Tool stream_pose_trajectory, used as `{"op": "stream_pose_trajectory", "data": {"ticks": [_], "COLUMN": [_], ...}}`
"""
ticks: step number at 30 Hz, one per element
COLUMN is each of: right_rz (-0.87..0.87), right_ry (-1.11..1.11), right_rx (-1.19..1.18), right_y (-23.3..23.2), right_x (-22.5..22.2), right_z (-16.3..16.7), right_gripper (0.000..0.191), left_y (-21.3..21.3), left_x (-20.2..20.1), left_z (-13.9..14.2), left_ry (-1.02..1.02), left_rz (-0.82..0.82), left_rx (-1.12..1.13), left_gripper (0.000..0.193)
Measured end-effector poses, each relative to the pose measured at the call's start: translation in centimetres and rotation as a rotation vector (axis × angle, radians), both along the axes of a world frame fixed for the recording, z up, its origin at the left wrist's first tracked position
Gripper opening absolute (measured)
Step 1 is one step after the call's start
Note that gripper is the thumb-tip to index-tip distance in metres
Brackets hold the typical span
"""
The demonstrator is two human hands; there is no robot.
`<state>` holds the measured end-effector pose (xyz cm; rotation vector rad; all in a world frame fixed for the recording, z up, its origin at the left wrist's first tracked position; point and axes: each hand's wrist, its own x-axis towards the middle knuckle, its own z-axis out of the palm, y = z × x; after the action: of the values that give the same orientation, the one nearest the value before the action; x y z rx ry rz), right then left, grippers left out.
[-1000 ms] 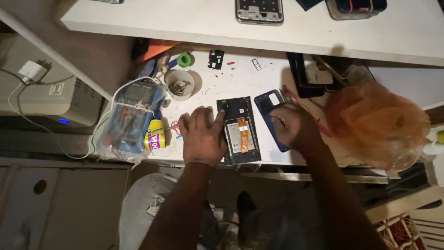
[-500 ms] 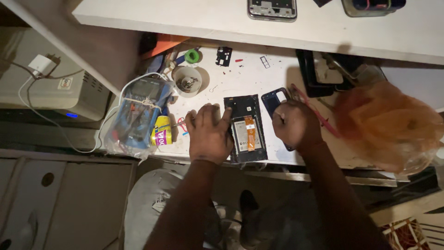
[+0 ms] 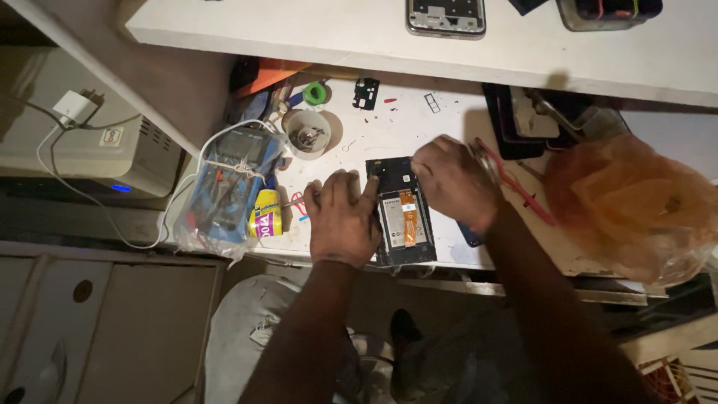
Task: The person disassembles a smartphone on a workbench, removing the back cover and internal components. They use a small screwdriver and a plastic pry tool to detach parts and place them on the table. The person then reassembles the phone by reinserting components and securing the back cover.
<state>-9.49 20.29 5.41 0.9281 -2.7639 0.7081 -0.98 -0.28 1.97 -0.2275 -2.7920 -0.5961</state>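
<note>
opened phone [image 3: 402, 217] | black, back cover off, silver battery and orange flex strip showing | lies flat, lengthwise, near front edge of white desk [image 3: 449, 120]

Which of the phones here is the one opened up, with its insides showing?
The phone on the desk between the left hand and right hand; the other phone lies untouched on the upper shelf.

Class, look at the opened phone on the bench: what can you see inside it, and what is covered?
Inside the opened phone a silver battery and an orange ribbon cable show. The right hand covers its top right corner, and the left hand hides its left edge.
</note>
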Motion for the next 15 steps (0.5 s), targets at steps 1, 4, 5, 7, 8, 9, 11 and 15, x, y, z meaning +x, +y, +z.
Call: {"op": "stream_pose_trajectory", "data": {"ticks": [1, 4, 5, 7, 8, 9, 11, 15], "right_rz": [0.013, 0.038, 0.034, 0.050, 0.070, 0.089, 0.140, 0.110], "right_ry": [0.025, 0.045, 0.017, -0.020, -0.030, -0.037, -0.006, -0.079], "right_rx": [0.034, 0.118, 0.135, 0.136, 0.121, 0.107, 0.082, 0.148], "right_y": [-0.2, -0.6, -0.6, -0.5, -0.5, -0.4, -0.4, -0.6], "right_x": [-0.5, -1.7, -1.9, -2.3, -2.5, -2.6, -2.7, -2.7], "right_z": [0.0, 0.0, 0.1, 0.3, 0.4, 0.6, 0.7, 1.0], "right_gripper": [0.013, 0.009, 0.009, 0.008, 0.008, 0.008, 0.008, 0.009], "left_y": [0.0, 0.1, 0.1, 0.0, 0.0, 0.0, 0.0, 0.1], "left_x": [0.0, -0.1, -0.1, -0.1, -0.1, -0.1, -0.1, -0.1], "left_z": [0.0, 0.0, 0.0, -0.2, -0.2, -0.2, -0.3, -0.3], "left_ry": [-0.007, -0.022, -0.025, -0.009, 0.000, -0.003, -0.010, -0.020], "left_rz": [0.001, 0.004, 0.005, 0.005, 0.004, 0.007, 0.013, 0.015], "left_rx": [0.007, -0.001, -0.008, 0.001, 0.007, 0.005, 0.001, -0.019], "left_gripper": [0.071, 0.071, 0.071, 0.069, 0.069, 0.069, 0.069, 0.067]}}
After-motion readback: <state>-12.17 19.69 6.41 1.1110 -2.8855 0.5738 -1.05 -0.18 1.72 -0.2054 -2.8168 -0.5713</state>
